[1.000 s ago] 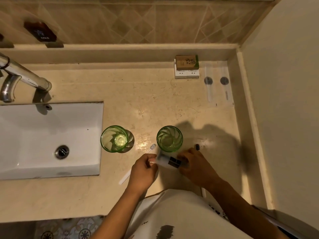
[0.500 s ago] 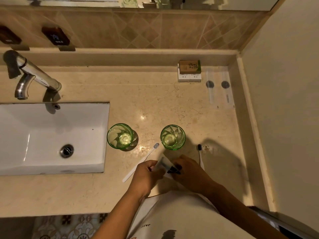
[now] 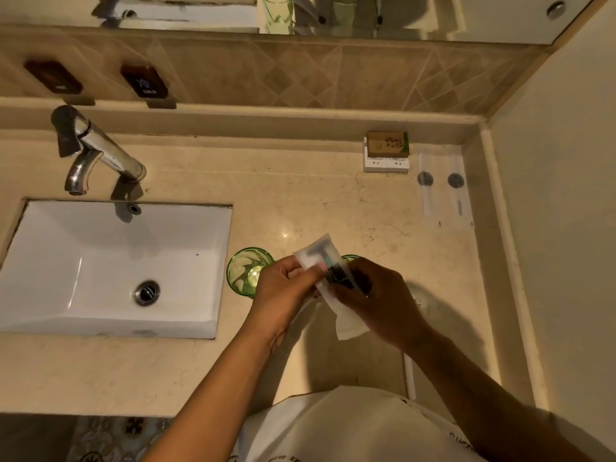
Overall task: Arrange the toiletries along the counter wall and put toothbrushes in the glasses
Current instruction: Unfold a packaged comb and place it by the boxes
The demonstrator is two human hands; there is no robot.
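- Packet (image 3: pixel 328 278), translucent with a dark razor-like item inside, was pinched between left hand (image 3: pixel 283 288) and right hand (image 3: pixel 373 295) above the counter (image 3: pixel 316 201).
- Ran long axis from eleven to five o'clock.
- Hung over both green glasses (image 3: pixel 246 271).

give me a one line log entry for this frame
left hand + right hand: grip clear plastic razor packet | green ribbed glass: empty | toothbrushes: not yet in glasses
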